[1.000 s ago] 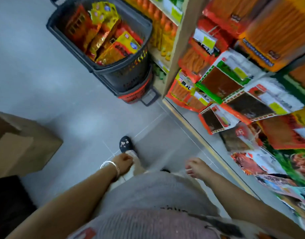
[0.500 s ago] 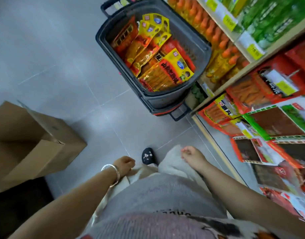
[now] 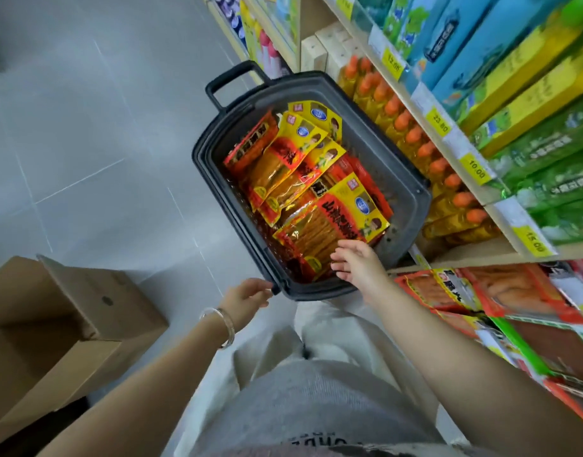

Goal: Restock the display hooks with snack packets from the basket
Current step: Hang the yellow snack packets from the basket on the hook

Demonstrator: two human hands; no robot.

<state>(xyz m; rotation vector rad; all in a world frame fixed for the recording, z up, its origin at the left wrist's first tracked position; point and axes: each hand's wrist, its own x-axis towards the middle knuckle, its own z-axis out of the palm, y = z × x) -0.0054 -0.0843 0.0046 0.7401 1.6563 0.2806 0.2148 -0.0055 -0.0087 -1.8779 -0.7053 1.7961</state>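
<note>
Dark basket (image 3: pixel 412 206) sat on floor, piled with yellow-red snack packets (image 3: pixel 333 219). Right hand (image 3: pixel 356 262) was inside basket's near end, fingers spread loose over nearest packet, gripping nothing. Left hand (image 3: pixel 247 296) was at basket's near rim, fingers relaxed, holding nothing; contact unclear. Cardboard box (image 3: pixel 69 324) lay left of basket.

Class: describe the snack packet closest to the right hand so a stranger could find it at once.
Find the dark grey basket beside the shelf of orange-capped bottles. On top of the pile at the end nearest the person lies the packet, by the right hand. Only this yellow-headed packet lies at that end.
</note>
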